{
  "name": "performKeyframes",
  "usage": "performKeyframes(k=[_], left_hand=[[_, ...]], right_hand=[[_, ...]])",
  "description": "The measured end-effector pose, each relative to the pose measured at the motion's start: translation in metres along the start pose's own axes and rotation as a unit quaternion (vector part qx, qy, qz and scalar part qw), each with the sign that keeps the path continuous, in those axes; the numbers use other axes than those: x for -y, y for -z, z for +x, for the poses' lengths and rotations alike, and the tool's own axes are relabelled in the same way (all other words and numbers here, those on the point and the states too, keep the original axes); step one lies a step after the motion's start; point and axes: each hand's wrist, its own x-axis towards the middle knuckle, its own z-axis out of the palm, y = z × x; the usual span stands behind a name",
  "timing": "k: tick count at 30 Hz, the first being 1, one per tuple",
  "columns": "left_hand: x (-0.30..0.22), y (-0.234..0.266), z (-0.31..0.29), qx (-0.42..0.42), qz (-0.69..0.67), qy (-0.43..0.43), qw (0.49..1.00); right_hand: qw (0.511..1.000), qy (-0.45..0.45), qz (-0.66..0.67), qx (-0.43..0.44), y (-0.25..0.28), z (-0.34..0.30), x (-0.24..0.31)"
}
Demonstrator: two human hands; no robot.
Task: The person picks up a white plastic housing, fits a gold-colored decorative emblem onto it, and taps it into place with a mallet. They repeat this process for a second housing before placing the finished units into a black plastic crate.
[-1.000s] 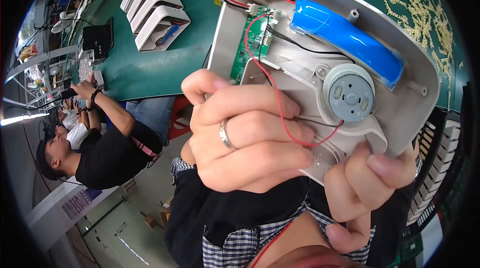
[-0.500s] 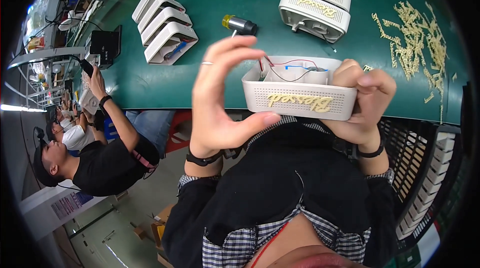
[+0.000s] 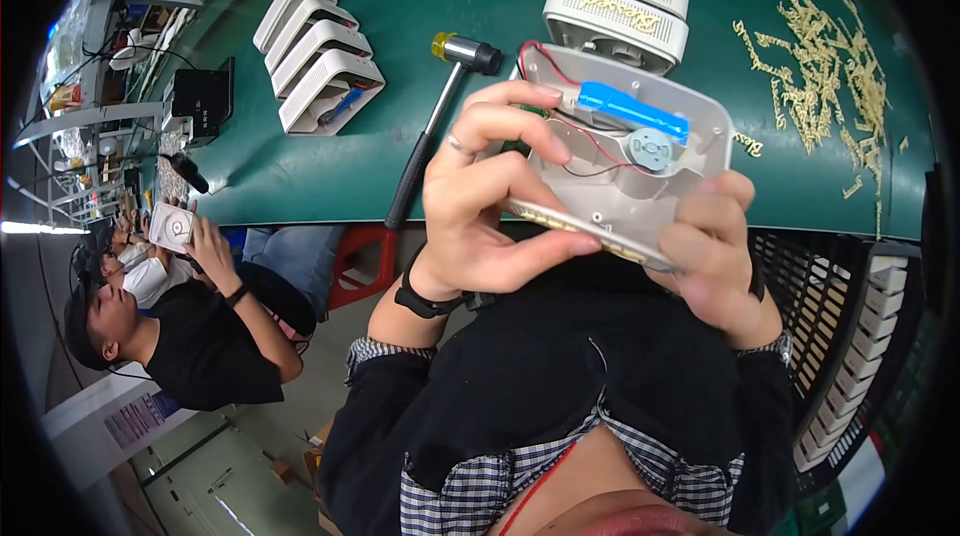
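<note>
I hold a white plastic housing (image 3: 702,104) between both hands, tilted so its inside shows. A blue cylindrical battery (image 3: 635,113), a round silver motor (image 3: 652,149) and red and black wires sit inside. My left hand (image 3: 490,196) grips the left part, thumb on the near wall and fingers curled over the inside. Cream lettering on that wall is seen almost edge-on. My right hand (image 3: 712,254), slightly blurred, is closed around the near right corner. Just left of my left hand lies a mallet (image 3: 440,126) with a black handle and a yellow-and-black head.
Two lettered white housings (image 3: 617,11) stand behind mine. A row of white shells (image 3: 320,66) is at the far left. Cream letter pieces (image 3: 825,86) lie heaped at right. A black crate (image 3: 800,296) with white parts stands at lower right. A co-worker (image 3: 190,336) sits at left.
The housing has tipped, turning its inside into view and its lettered wall downward. My left hand has moved right and closed on it. More of the mallet shows. The co-worker's hand has lowered.
</note>
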Motion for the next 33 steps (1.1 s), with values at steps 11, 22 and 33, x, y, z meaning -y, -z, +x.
performKeyframes(k=[11,22,33], left_hand=[[-0.012,-0.001,0.008,-0.041,0.024,-0.082,0.996],[0.044,-0.022,-0.012,0.02,-0.095,0.326,0.94],[0.051,-0.017,-0.017,0.006,0.201,0.223,0.954]], right_hand=[[0.997,0.069,0.002,-0.022,0.0,-0.002,0.012],[0.946,-0.315,-0.012,0.078,-0.016,-0.017,-0.043],[0.922,-0.241,-0.246,0.177,-0.003,0.004,-0.069]])
